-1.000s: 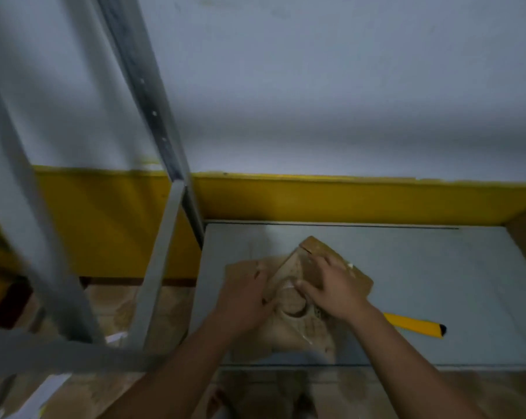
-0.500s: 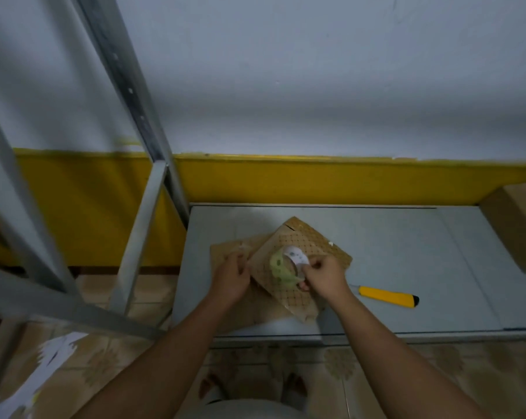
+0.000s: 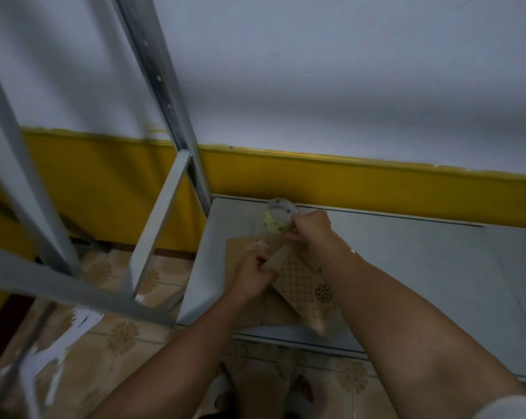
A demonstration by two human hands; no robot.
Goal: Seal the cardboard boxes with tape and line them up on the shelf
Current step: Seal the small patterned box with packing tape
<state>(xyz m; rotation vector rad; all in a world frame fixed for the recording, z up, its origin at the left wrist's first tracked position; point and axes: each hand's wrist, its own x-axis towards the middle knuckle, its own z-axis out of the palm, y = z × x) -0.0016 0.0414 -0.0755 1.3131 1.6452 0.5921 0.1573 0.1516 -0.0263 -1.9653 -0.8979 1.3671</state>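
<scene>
The tape roll (image 3: 279,219), gripped in the right hand (image 3: 311,229), is now lifted off the cardboard box (image 3: 301,276) (tape end (image 3: 274,257) pinched by the left hand (image 3: 252,278)), so sealing is judged underway.

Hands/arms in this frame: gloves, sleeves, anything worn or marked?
No gloves: left hand and right hand are bare, no rings or watch visible. Forearms bare too. A pale sleeve edge shows at the right upper arm, bottom corner. Small white fleck on the right forearm near the wrist.
</scene>
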